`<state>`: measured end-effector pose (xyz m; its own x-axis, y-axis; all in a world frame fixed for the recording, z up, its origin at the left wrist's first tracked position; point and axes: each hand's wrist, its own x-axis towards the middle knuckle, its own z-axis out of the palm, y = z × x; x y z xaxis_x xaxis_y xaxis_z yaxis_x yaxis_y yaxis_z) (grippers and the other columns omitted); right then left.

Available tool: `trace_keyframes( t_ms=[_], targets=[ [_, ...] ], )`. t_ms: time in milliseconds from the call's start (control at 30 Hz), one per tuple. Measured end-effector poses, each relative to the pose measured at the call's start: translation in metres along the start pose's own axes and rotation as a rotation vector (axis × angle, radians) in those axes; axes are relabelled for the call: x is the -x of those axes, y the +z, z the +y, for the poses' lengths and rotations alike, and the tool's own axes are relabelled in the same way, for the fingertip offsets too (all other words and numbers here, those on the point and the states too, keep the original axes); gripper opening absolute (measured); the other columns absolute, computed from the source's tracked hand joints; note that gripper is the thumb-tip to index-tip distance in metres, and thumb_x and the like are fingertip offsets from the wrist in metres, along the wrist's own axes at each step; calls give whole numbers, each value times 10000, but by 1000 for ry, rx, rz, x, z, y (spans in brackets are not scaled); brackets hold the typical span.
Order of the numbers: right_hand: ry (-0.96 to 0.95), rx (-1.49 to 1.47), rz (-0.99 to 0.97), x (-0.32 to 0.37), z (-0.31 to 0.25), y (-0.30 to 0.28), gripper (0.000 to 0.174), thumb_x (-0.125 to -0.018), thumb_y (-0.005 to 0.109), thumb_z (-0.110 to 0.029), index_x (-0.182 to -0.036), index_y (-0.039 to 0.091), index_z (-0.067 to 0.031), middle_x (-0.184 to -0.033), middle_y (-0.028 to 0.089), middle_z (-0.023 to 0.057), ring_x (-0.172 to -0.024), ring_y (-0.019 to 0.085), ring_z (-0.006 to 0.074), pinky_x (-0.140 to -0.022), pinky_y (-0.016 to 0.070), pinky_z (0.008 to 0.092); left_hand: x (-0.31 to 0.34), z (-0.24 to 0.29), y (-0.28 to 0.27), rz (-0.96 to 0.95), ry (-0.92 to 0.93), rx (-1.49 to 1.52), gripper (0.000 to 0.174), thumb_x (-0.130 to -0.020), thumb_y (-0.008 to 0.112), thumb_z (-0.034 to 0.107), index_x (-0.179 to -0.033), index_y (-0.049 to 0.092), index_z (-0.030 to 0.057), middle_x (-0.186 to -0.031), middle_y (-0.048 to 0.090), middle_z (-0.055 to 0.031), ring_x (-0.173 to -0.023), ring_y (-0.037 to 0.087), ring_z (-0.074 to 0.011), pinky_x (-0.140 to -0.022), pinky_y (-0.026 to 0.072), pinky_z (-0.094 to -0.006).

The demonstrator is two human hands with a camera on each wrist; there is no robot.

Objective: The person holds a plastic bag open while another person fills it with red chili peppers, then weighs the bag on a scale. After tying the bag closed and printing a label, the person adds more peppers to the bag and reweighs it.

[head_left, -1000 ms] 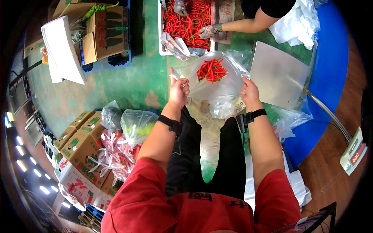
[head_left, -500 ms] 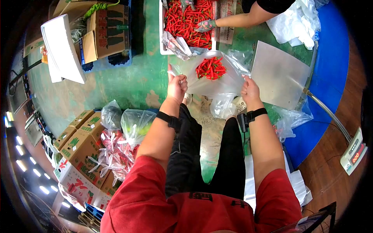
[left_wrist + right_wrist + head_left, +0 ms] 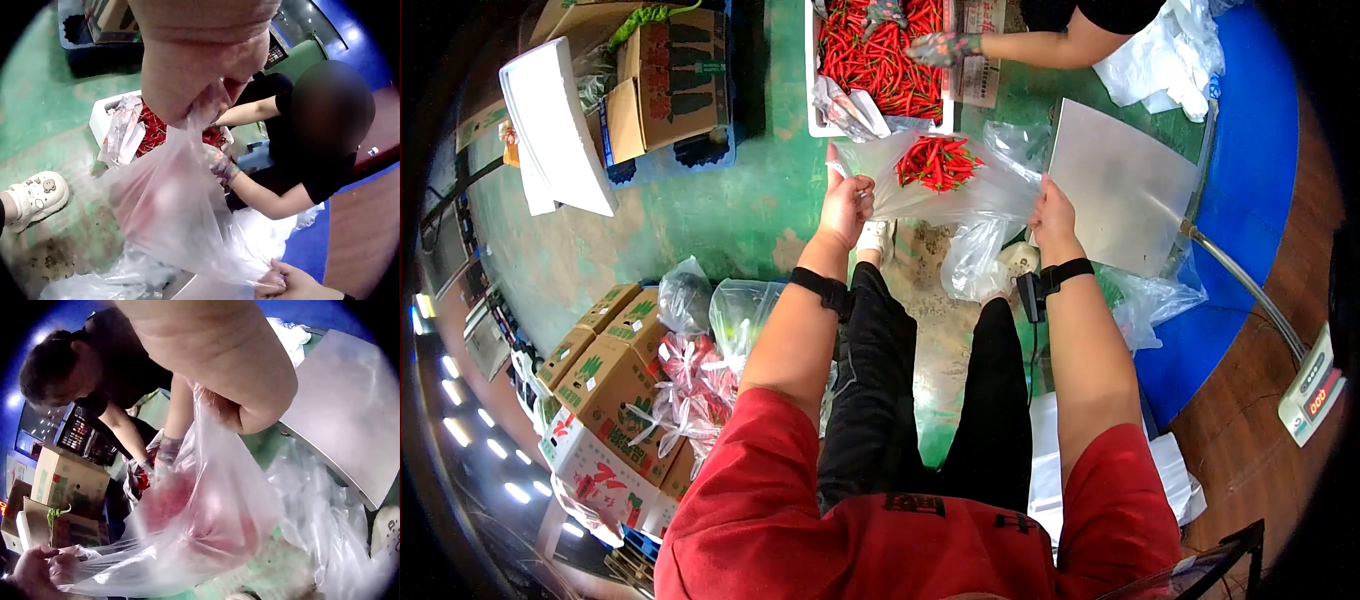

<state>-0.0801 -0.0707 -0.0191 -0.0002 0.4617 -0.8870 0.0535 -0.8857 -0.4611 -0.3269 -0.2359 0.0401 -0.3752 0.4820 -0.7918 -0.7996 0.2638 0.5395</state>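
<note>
Farther apart than a moment ago, the left hand (image 3: 847,207) and right hand (image 3: 1053,212) grip a clear bag's (image 3: 888,190) edges, seemingly keeping it taut around red peppers (image 3: 940,163) between them.

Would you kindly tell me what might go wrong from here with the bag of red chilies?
The thin plastic bag is stretched between the left hand and the right hand, so it might tear or slip from a grip. If one side dropped, the red chilies inside could spill. Loose clear plastic also lies beside a shoe, so a foot could catch on it.
</note>
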Motion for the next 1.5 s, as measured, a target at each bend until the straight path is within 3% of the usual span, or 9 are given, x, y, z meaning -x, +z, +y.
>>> trace_keyframes(
  t_ms=[167, 600, 700, 767, 900, 967, 1200, 1267, 1500],
  targets=[
    [71, -16, 34, 1, -3, 6, 334, -826, 487, -385, -670, 464, -91, -483, 276, -40, -402, 230, 94, -377, 213, 243, -3, 0, 1, 14, 6, -20, 782, -718, 421, 25, -1338, 32, 302, -707, 454, -41, -464, 320, -73, -417, 257, -189],
    [124, -82, -48, -2, -6, 12, 336, -848, 458, -376, -688, 465, -81, -471, 234, -48, -394, 193, 80, -369, 188, 230, -9, 4, -1, 14, -10, 11, 805, -720, 433, 5, -1334, 23, 325, -740, 468, -32, -468, 325, -71, -396, 251, -182],
    [142, -58, -39, 0, -10, 14, 339, -866, 422, -375, -759, 526, -71, -478, 239, -48, -404, 201, 74, -378, 195, 226, -11, 5, -3, 11, -10, 13, 807, -720, 434, 8, -1334, 17, 325, -738, 467, -32, -468, 324, -71, -397, 251, -182],
    [150, -118, -156, 4, -13, 14, 375, -882, 376, -386, -906, 577, -70, -492, 256, -47, -419, 214, 70, -393, 204, 213, -13, 5, -4, 6, -10, 16, 808, -719, 434, 11, -1334, 13, 325, -736, 466, -32, -468, 324, -72, -399, 252, -183],
    [144, -208, -249, 8, -16, 17, 364, -885, 370, -379, -1059, 543, -110, -498, 253, -53, -412, 211, 64, -397, 212, 200, -14, 8, -4, 28, -19, 5, 807, -718, 426, 19, -1335, 4, 323, -722, 459, -33, -468, 321, -74, -406, 257, -189],
    [121, -252, -287, 9, -16, 18, 348, -886, 378, -368, -1162, 474, -179, -509, 261, -52, -419, 219, 63, -398, 217, 196, -14, 8, -4, 20, -20, 3, 806, -718, 423, 20, -1336, 1, 321, -717, 457, -34, -468, 321, -75, -407, 259, -191],
    [32, -199, -283, 14, -21, 30, 413, -874, 431, -312, -1266, 322, -235, -514, 272, -53, -422, 234, 55, -394, 215, 190, -18, 7, -11, -5, -22, 37, 809, -711, 416, 7, -1334, 5, 320, -689, 441, -31, -455, 304, -72, -401, 252, -192],
    [-44, -11, -331, 10, -24, 30, 477, -849, 476, -261, -1285, 283, -262, -533, 280, -53, -433, 258, 44, -390, 212, 195, -21, 9, -14, -9, -24, 48, 810, -710, 415, 4, -1334, 8, 321, -684, 438, -30, -452, 301, -71, -398, 248, -190],
    [-68, 25, -333, 5, -30, 37, 505, -829, 504, -243, -1286, 289, -241, -536, 276, -58, -436, 257, 43, -390, 213, 196, -23, 14, -17, -22, -36, 51, 808, -707, 411, 4, -1334, 9, 317, -679, 435, -33, -451, 305, -75, -387, 241, -188]
  ],
)
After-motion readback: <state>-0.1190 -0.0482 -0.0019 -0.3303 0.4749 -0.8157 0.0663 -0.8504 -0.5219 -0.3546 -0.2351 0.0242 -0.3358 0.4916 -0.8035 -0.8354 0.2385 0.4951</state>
